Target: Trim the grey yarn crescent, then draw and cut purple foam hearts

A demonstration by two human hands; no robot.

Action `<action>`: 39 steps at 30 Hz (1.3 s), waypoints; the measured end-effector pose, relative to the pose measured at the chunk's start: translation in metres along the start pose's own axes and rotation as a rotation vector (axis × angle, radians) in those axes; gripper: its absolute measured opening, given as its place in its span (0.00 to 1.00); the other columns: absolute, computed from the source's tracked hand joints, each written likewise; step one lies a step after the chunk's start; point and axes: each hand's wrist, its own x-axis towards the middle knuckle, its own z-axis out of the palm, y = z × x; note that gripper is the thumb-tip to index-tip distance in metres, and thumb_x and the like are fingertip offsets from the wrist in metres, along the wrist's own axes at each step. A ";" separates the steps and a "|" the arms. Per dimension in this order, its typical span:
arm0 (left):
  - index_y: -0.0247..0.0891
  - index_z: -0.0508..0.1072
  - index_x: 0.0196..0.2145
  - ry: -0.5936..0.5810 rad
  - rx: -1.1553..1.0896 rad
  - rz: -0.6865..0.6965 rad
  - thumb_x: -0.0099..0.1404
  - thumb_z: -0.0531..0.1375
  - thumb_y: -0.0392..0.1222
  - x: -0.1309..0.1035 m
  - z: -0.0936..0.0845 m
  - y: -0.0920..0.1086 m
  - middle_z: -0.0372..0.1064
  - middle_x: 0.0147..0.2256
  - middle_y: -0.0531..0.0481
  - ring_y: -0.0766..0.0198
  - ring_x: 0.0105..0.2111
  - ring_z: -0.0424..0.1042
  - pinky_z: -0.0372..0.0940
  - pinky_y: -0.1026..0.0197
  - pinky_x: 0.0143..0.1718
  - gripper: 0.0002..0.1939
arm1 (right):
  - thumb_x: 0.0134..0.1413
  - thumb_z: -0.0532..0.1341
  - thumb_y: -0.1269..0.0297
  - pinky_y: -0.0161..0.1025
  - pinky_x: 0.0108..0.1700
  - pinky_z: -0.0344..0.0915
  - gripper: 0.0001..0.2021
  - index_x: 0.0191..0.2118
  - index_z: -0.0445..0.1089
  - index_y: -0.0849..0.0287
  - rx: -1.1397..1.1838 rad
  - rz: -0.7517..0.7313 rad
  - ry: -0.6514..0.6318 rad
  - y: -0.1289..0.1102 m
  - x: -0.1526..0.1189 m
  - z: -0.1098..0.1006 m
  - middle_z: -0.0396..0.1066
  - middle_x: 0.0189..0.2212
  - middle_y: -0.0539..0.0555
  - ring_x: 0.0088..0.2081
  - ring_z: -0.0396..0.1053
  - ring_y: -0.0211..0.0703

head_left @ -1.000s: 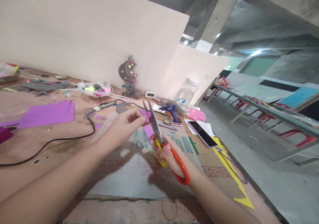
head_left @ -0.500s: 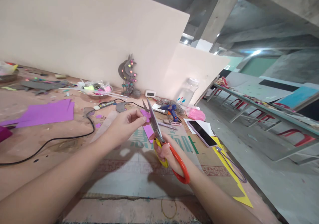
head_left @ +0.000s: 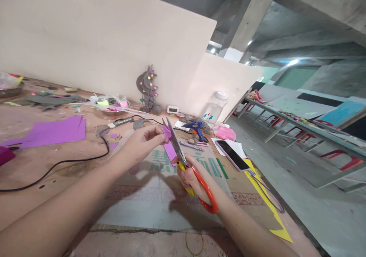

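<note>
Between thumb and fingers my left hand (head_left: pixel 150 141) pinches a small purple piece (head_left: pixel 166 133) with a rounded, petal-like edge; whether it is paper or foam I cannot tell. My right hand (head_left: pixel 188 173) is wrapped round the handles of a pair of scissors (head_left: pixel 175 139), one handle red-orange, the other yellow. The blades point up and away, slightly apart, right against the purple piece. Beneath them a purple strip (head_left: pixel 170 153) lies on the printed cardboard sheet (head_left: pixel 137 211).
Purple sheets (head_left: pixel 57 131) and a black cable (head_left: pixel 77 160) lie to the left. Behind stand a decorated grey ornament (head_left: pixel 148 87), a small digital clock (head_left: pixel 172 109) and a clear bottle (head_left: pixel 215 108). A blue glue gun (head_left: pixel 196 127) and a phone (head_left: pixel 231 155) are at right.
The scissor blades have drawn a little closer together by the purple piece. Both hands stay in nearly the same place, and the view has shifted slightly.
</note>
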 end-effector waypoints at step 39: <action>0.40 0.72 0.26 -0.004 0.111 0.016 0.59 0.63 0.49 0.005 -0.011 0.003 0.73 0.28 0.52 0.62 0.32 0.72 0.66 0.59 0.39 0.11 | 0.52 0.60 0.26 0.35 0.25 0.45 0.36 0.48 0.64 0.57 0.095 0.117 -0.011 -0.007 0.002 -0.001 0.50 0.26 0.44 0.24 0.46 0.34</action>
